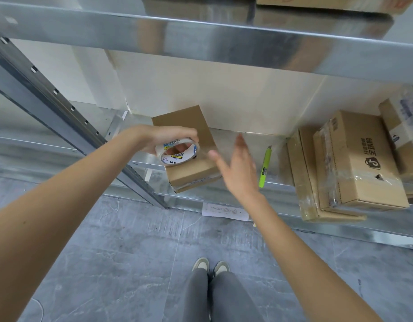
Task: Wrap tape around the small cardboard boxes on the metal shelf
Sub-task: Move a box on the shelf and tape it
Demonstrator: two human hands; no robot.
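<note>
While the left hand (pixel 163 139) grips a roll of clear tape (pixel 177 152) with its fingers curled over the rim, the right hand (pixel 238 168) is spread flat, fingers straight and holding nothing, just beside the right edge of a small cardboard box (pixel 200 135). The roll hovers over the box's near left part; whether it touches the lid cannot be told. A faint clear sheen, possibly a pulled strip of tape, spans between the roll and the right palm, but it is too blurred to confirm.

The box lies at an angle on the metal shelf (pixel 242 140), its near corner projecting past the shelf's front lip and its far end close to the pale back wall. To its left, a slanted upright post (pixel 61 108) with punched slots borders the working space. To its right, bare shelf surface extends as far as a green utility knife (pixel 265 167), which lies lengthwise near the front edge, well apart from the box. Beyond the knife, a stack of taped cardboard boxes (pixel 354 163) overhangs the front lip. An upper shelf beam (pixel 200 36) crosses overhead, limiting room above the hands. Below, a paper sheet (pixel 225 211) rests on the grey floor (pixel 131 252).
</note>
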